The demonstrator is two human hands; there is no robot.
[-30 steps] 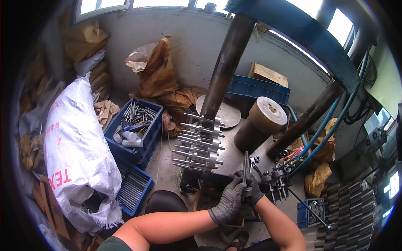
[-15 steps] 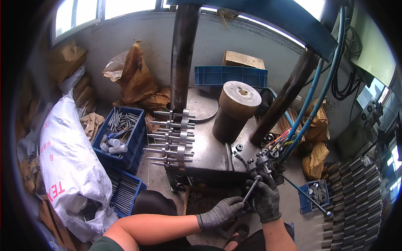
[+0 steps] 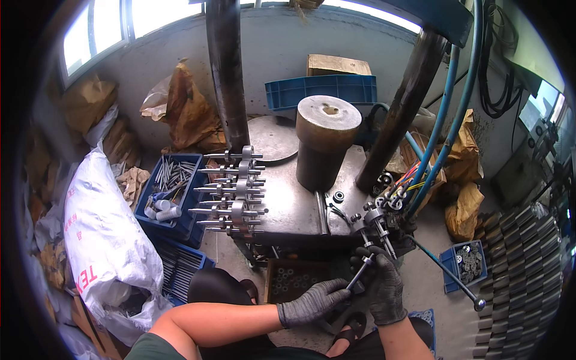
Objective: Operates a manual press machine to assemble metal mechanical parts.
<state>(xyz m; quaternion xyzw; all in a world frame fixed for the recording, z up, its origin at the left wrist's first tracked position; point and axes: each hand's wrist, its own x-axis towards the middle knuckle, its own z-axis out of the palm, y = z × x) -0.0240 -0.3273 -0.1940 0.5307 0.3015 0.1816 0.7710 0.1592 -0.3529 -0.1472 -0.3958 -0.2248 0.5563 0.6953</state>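
Note:
Both of my hands wear dark grey gloves. My left hand (image 3: 315,304) is closed, its fingertips pinching the lower end of a slim metal shaft (image 3: 359,275) that tilts up to the right. My right hand (image 3: 386,291) is curled around the upper end, beside the shaft's wider head; its palm side is partly hidden. Just beyond that hand stand several shafts with round metal collars (image 3: 377,221) at the table's right front corner. More shafts fitted with rings (image 3: 238,207) lie in a row along the left edge of the metal table (image 3: 282,207).
A thick steel cylinder (image 3: 327,144) rises mid-table between two dark posts. Left are blue crates (image 3: 198,225) of metal rods and a white sack (image 3: 108,234). A ball-ended lever (image 3: 450,276) juts out at right, near a blue box of small parts (image 3: 464,267) and stacked metal pieces (image 3: 516,270).
The view has shifted, so the table and posts sit further left and higher. Both hands still hold the shaft at nearly the same place; the right hand's fingers have moved slightly on it.

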